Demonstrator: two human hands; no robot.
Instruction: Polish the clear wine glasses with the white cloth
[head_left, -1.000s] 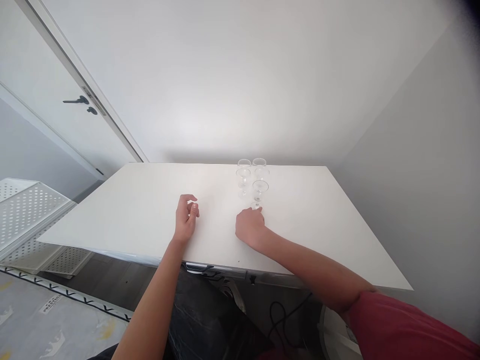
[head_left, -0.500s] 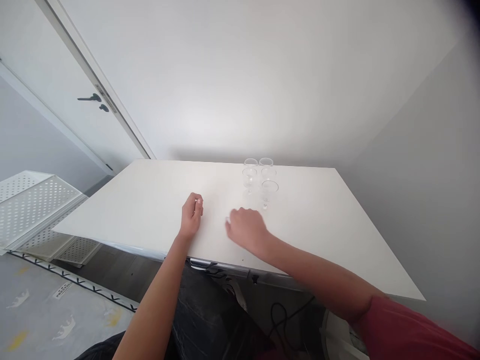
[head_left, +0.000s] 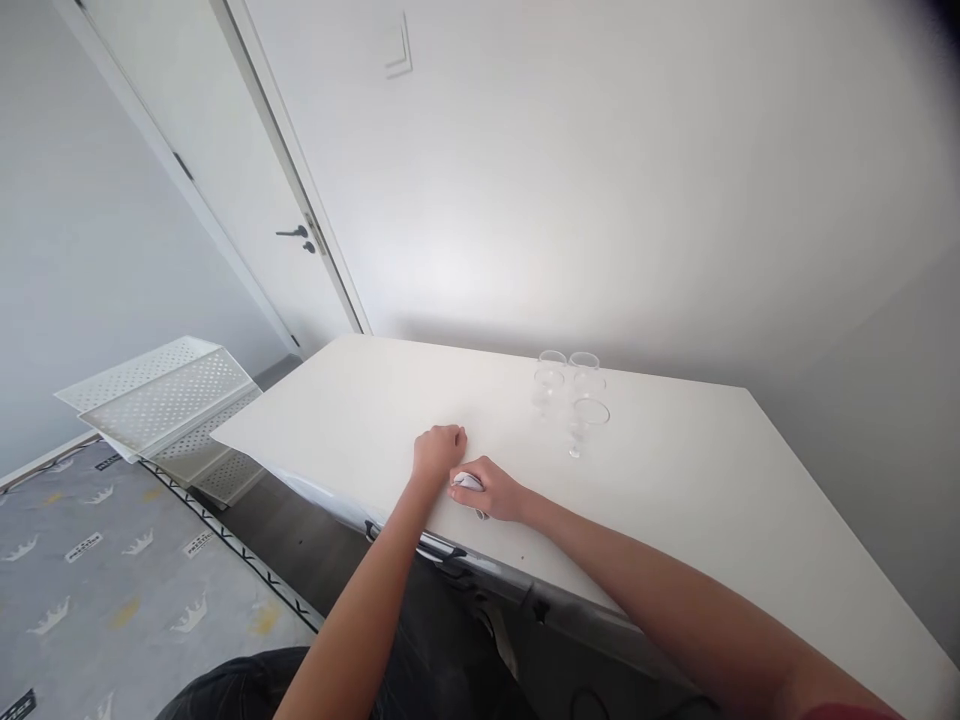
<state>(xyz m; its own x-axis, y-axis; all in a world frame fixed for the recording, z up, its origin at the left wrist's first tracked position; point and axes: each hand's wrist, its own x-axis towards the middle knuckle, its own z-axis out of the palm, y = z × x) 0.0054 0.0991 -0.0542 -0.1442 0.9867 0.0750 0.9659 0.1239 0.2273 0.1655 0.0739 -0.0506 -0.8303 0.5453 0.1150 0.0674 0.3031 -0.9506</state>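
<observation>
My right hand (head_left: 491,488) is closed around a small white object (head_left: 469,481), perhaps folded cloth. Its lower end pokes out under the fingers, and I cannot tell exactly what it is. Right beside it, near the front edge of the white table (head_left: 675,500), my left hand (head_left: 439,450) is curled closed. Whatever the left fingers hold, if anything, is hidden. Several clear stemmed glasses stand grouped farther back on the tabletop. The nearest glass (head_left: 576,436) is beyond my right hand, and neither hand touches the group.
A white wall (head_left: 600,180) rises behind the table. On the left are a door with a dark handle (head_left: 294,232), white perforated panels (head_left: 165,385) and a grey mat with crown prints (head_left: 97,560). My legs are under the table's front edge.
The camera view has turned to the left. My hands have come together, the right one moving in beside the left. The white object now shows in my right hand.
</observation>
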